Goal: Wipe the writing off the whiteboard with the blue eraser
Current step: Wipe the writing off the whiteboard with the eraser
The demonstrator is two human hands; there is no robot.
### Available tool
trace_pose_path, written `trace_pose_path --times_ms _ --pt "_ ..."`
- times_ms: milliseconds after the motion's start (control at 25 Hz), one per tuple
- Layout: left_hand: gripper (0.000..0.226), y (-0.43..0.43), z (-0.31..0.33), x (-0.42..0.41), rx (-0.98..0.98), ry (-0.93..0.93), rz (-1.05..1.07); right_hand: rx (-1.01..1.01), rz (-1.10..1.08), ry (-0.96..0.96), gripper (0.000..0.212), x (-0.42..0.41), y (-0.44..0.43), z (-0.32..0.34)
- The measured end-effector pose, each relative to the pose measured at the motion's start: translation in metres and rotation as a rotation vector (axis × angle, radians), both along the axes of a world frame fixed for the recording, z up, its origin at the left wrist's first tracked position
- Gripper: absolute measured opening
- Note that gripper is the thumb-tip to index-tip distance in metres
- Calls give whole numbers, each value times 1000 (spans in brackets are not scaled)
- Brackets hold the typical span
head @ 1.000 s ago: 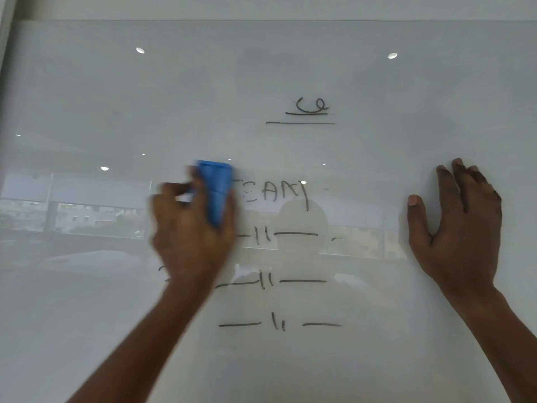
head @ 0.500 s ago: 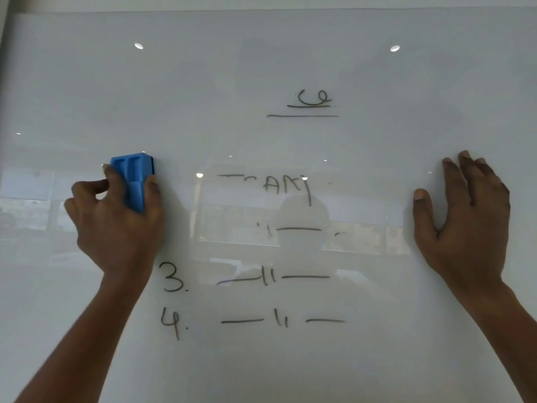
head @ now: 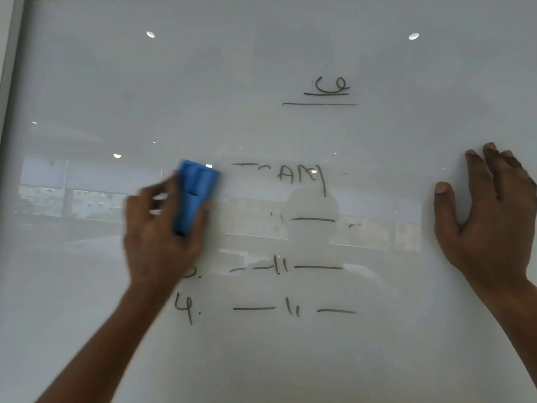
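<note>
The glossy whiteboard (head: 290,53) fills the view. My left hand (head: 157,237) grips the blue eraser (head: 193,196) and holds it against the board, just left of the partly wiped letters "AM" (head: 302,177). The hand and eraser are motion-blurred. Dark marker writing is on the board: a looped mark with underlines (head: 328,91) above, dash lines (head: 313,219) in the middle, a row partly hidden behind my left hand (head: 284,268), and a row starting with "4." (head: 186,309) below. My right hand (head: 491,219) rests flat on the board at the right, fingers spread.
The board's grey frame edge (head: 11,82) runs down the far left. Ceiling lights and a room are reflected in the board's surface.
My left hand swept the eraser left from the middle, wiping the first letters of the word and the row below, then came back right and now covers the "3.". My right hand stayed put.
</note>
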State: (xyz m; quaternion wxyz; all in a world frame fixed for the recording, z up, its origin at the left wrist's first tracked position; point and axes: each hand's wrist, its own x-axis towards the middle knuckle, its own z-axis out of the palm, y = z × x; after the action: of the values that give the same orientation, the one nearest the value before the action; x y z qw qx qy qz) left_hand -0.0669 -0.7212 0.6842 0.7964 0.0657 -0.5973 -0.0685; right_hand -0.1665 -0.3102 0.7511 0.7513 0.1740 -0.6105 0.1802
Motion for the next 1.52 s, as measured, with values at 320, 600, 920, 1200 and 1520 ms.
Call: trace_pose_path --times_ms 320,600,920,1200,1520 --pt "64 22 -25 -3 222 1 -57 -12 5 -33 56 1 -3 -2" --pt "59 51 -46 -14 -275 -54 -31 14 30 -45 58 -2 4 -1" --pt "68 -4 -43 3 445 -63 26 -15 9 -23 58 -3 0 0" --pt "59 79 -98 -11 -298 -174 86 0 27 -58 61 -8 5 0" --pt "58 -5 -86 6 566 -95 90 -15 48 -88 69 -9 4 0"
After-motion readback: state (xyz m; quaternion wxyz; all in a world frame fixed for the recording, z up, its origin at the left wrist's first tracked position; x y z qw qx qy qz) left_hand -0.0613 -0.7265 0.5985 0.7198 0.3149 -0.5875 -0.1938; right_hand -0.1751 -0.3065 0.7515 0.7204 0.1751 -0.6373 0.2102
